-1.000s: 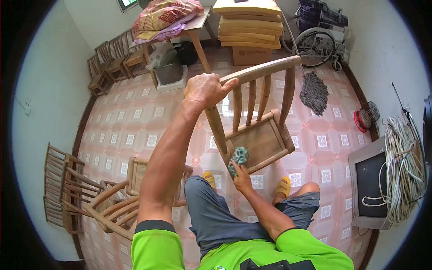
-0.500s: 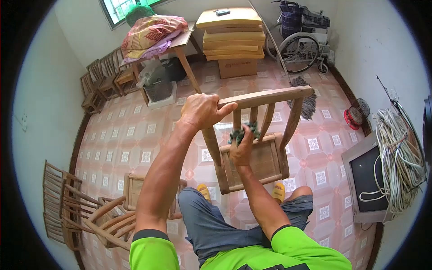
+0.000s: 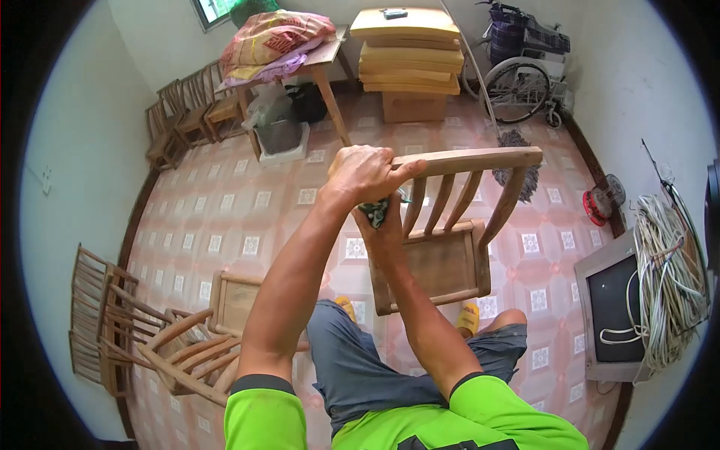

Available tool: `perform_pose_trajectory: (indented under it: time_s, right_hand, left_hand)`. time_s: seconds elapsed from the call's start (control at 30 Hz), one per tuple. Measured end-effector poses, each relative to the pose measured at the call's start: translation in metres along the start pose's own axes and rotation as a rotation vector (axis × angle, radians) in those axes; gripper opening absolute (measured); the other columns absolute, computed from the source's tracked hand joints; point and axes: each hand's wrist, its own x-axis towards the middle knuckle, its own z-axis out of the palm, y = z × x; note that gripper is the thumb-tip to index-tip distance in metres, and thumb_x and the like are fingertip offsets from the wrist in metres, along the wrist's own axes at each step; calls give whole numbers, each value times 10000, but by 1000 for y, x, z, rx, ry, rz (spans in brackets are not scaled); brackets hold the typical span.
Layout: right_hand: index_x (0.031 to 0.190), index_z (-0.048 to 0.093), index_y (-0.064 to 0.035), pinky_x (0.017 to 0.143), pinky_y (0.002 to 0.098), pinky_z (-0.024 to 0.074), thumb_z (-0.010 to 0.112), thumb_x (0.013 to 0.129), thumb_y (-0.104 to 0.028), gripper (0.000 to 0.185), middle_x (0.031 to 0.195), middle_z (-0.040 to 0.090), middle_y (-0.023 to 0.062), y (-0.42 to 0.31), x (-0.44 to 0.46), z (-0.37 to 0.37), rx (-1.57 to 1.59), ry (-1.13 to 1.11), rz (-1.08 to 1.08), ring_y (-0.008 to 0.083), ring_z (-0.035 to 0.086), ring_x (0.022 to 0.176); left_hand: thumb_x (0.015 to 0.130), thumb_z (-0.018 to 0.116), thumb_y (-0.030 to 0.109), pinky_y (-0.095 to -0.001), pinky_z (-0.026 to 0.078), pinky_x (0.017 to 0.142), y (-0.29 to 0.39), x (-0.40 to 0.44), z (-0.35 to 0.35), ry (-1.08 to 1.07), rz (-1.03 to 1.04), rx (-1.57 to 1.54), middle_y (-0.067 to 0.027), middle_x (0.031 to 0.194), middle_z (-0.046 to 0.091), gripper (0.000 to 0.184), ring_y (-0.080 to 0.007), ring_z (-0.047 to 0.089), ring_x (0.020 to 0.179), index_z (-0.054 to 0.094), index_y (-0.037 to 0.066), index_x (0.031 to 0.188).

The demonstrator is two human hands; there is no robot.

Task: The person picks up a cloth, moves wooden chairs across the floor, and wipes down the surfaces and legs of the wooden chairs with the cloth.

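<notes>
A wooden chair [image 3: 439, 271] with a slatted back stands tilted in front of me. My left hand [image 3: 366, 176] is closed around the left end of its top rail, thumb lying along the wood. Just below it, my right hand [image 3: 381, 221] grips a dark green and white patterned cloth [image 3: 375, 212] against the left post of the backrest. Part of that post and of the cloth is hidden behind my hands and forearm. The seat faces up near my knees.
Several wooden chairs lie stacked at the left [image 3: 112, 322], others line the back wall. A table [image 3: 324, 54] bears a sack. Yellow boards [image 3: 409, 56], a mop [image 3: 517, 176] and a wheelchair [image 3: 517, 86] stand at the back. At right is an old television [image 3: 611, 300] with coiled cable [image 3: 667, 285].
My right hand has moved with the cloth from the inner slats left to the backrest's left post, under my left hand. The view has shifted slightly; my left hand still holds the rail.
</notes>
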Motion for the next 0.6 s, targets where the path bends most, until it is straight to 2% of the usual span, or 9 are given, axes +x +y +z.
perform_pose_trajectory:
  time_s: [0.07, 0.2, 0.23, 0.3, 0.33, 0.4, 0.53, 0.6]
  right_hand:
    - [1423, 410, -58, 919, 356, 487, 753, 896, -102, 630, 1184, 576, 118, 16, -8, 2, 3, 12, 49, 210, 571, 1060]
    - [1427, 386, -52, 895, 380, 493, 824, 864, -193, 728, 1181, 567, 142, 38, -33, -5, -21, 52, -35, 246, 572, 1042]
    - [1426, 384, -46, 902, 387, 490, 827, 863, -210, 735, 1176, 563, 148, 51, -45, -10, -133, 82, 2, 257, 570, 1044]
    - [1412, 399, -23, 913, 399, 482, 834, 850, -223, 738, 1163, 557, 159, 87, -76, -21, -347, 128, 40, 274, 563, 1037]
    - [1412, 399, -23, 913, 399, 482, 834, 850, -223, 738, 1163, 557, 159, 120, -95, -31, -347, 124, 41, 274, 563, 1037]
    - [1409, 399, -18, 910, 400, 483, 810, 858, -208, 713, 1185, 551, 168, 177, -129, -54, -630, 51, 58, 284, 561, 1052]
    - [1358, 477, -15, 882, 381, 500, 789, 856, -173, 612, 1144, 600, 144, 171, -127, -77, -710, 64, 91, 247, 588, 1021]
    - [1258, 582, -18, 844, 350, 517, 770, 872, -156, 451, 1043, 660, 95, 149, -101, -94, -194, 109, 519, 191, 619, 948]
  left_hand:
    - [873, 408, 843, -459, 565, 809, 2, -3, 3, -1, 25, 55, -254, 877, 737, 916, -386, 732, 909, 786, 10, 897]
    - [871, 415, 849, -465, 576, 740, 5, -12, 0, 20, 49, 20, -244, 796, 729, 927, -371, 744, 809, 779, -3, 839]
    - [859, 414, 873, -492, 554, 725, 4, -11, 4, 30, 51, 21, -238, 747, 709, 913, -389, 731, 799, 744, 23, 816]
    - [854, 422, 875, -488, 554, 722, 6, -10, 2, 9, 39, 28, -233, 742, 710, 908, -387, 731, 789, 744, 27, 812]
    - [849, 430, 877, -484, 554, 719, 7, -10, 1, -16, 35, 34, -229, 737, 710, 904, -386, 731, 779, 745, 31, 808]
    - [845, 431, 881, -483, 553, 716, 7, -16, 2, -5, 29, 25, -227, 735, 711, 904, -384, 731, 771, 742, 34, 798]
    - [847, 406, 891, -481, 549, 712, 6, -16, 6, 48, 45, 52, -224, 732, 709, 909, -384, 727, 758, 734, 46, 774]
    - [852, 392, 891, -482, 548, 714, 5, -12, 5, 55, 45, 38, -224, 734, 709, 909, -385, 726, 763, 733, 52, 775]
